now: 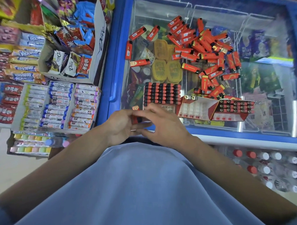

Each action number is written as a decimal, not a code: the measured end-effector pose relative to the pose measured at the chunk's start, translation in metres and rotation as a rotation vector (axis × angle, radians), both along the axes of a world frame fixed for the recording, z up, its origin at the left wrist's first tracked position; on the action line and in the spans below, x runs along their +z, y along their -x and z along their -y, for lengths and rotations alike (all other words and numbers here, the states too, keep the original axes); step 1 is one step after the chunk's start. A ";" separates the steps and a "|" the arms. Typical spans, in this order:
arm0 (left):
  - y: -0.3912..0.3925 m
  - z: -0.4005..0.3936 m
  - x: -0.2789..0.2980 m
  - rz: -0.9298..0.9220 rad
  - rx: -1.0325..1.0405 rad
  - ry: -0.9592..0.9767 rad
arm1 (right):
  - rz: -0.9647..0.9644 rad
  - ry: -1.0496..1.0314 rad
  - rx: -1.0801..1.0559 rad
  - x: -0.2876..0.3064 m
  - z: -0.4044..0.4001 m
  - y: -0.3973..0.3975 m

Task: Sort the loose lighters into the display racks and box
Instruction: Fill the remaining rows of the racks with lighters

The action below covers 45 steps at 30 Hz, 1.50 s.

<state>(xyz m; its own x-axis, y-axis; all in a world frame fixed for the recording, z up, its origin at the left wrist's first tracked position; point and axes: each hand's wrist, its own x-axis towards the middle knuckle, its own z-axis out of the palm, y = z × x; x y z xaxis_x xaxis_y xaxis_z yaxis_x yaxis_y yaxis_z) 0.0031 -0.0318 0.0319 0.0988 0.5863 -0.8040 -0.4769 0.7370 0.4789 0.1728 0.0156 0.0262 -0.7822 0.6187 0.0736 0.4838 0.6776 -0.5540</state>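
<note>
Left hand (121, 125) and right hand (163, 125) gripping red lighters (138, 118), full rack (161, 95), half-filled box (235, 109), loose pile (208, 49)

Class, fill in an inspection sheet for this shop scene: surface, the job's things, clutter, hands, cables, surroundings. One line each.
Surface: glass freezer lid with blue frame; ice creams show through it.
Job's things: loose lighters piled on the lid; full rack at near edge; a mostly empty rack and a part-filled rack beside it.
Clutter: nothing seen besides the lighters.
Hands: left hand and right hand together hold a few lighters at the lid's near edge.
Cables: nothing seen.
Surroundings: candy shelves to the left; bottled drinks lower right.
</note>
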 end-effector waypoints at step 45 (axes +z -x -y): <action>0.008 -0.038 -0.035 -0.680 -0.015 -0.105 | -0.350 0.711 -0.906 -0.012 -0.024 0.001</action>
<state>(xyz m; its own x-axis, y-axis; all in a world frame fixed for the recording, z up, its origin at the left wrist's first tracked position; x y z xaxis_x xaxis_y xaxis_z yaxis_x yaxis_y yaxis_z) -0.0052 0.0058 -0.0028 -0.3990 0.6668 -0.6295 -0.0357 0.6747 0.7373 0.1715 0.0391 0.0140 -0.0481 0.9215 -0.3853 0.3749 -0.3409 -0.8621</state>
